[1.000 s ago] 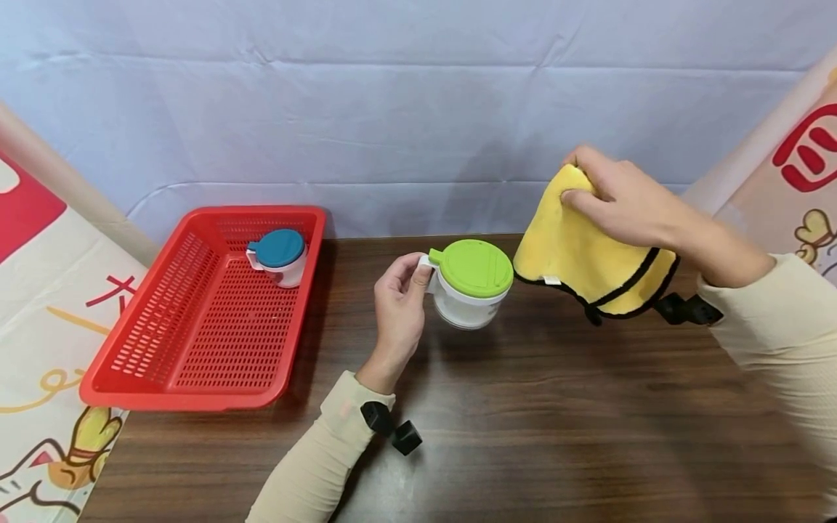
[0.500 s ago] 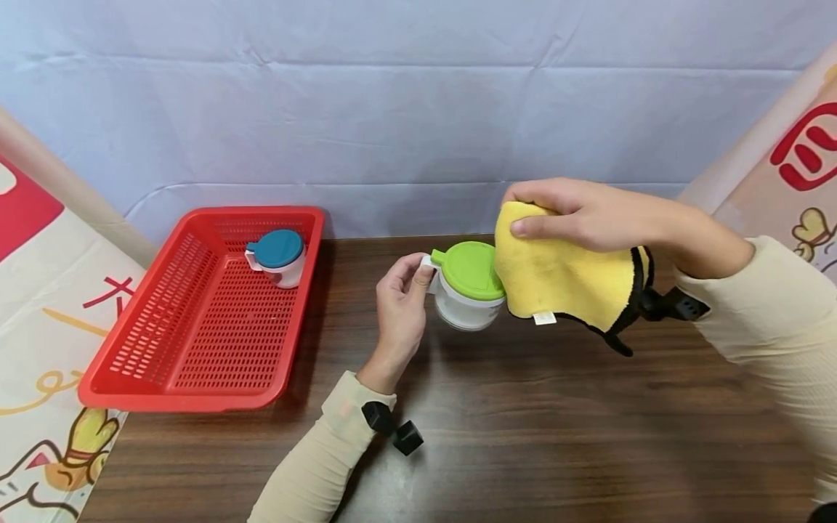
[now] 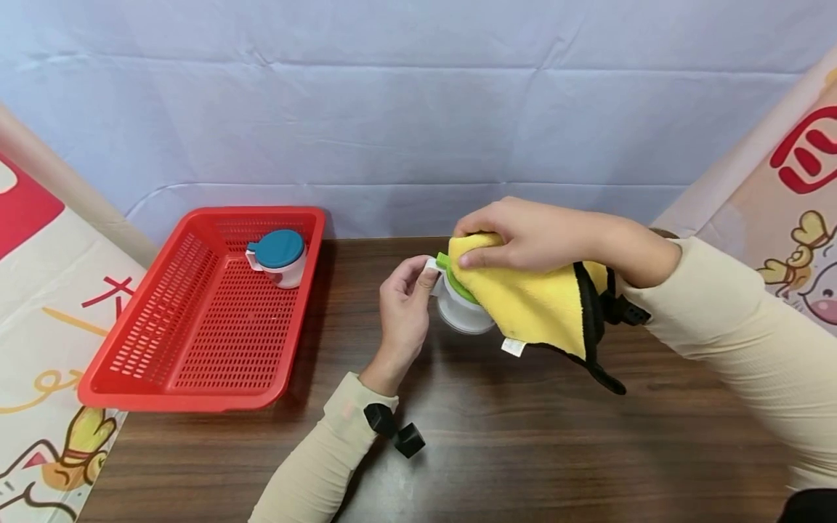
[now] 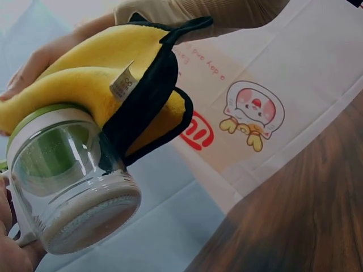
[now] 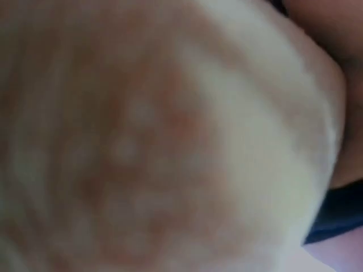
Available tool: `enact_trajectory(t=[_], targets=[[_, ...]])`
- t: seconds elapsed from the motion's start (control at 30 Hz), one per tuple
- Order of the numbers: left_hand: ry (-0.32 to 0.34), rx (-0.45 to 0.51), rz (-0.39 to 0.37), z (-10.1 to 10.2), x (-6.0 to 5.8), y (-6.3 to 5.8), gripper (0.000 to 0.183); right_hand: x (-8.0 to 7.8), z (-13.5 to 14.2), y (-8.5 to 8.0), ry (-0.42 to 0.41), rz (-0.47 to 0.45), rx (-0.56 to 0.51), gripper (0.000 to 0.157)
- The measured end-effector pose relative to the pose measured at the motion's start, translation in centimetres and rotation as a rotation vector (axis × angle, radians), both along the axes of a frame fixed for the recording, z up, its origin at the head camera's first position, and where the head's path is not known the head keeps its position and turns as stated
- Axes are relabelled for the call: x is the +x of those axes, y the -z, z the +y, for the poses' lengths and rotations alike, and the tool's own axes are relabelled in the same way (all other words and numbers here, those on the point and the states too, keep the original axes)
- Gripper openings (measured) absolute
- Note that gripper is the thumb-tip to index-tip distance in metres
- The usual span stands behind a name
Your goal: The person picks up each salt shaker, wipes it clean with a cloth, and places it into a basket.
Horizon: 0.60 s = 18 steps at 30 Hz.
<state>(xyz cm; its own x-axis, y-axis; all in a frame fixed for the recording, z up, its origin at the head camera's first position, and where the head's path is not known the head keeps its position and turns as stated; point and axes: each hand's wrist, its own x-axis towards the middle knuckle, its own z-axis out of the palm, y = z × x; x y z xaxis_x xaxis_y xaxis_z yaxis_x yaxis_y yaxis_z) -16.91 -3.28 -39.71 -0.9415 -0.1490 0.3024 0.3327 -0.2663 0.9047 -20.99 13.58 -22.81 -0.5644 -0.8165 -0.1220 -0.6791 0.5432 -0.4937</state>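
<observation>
Since the earlier frames the right hand has carried the yellow cloth from the upper right of the frame to the middle, and now the cloth lies over the green lid of the clear jar, where before the lid was fully open to view. The jar stands on the wooden table at the centre of the frame; only a small edge of its lid shows at the left of the cloth. The right hand holds the cloth with fingers curled over its top and presses it on the lid. The left hand pinches the white handle of the jar between thumb and fingers and keeps it steady. I judge that the wiping of the lid is just starting; the next move probably needs the cloth to rub across the lid while the left hand keeps the jar from turning or sliding. The left wrist view shows the jar is transparent, and I see nothing clear inside it. At the left of the frame a red basket holds one small jar with a blue lid in its far corner.
</observation>
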Motion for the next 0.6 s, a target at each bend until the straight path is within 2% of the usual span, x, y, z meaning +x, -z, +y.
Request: enact_trajectory(t=[0.2,0.6], targets=[[0.011,0.001,0.000,0.0,0.0,0.0,0.017,0.1,-0.5,0.9,0.019,0.085,0.015,0.020],[0.051,0.020,-0.008,0.1,-0.1,0.7,0.017,0.4,-0.8,1.3,0.006,0.221,0.060,0.024]])
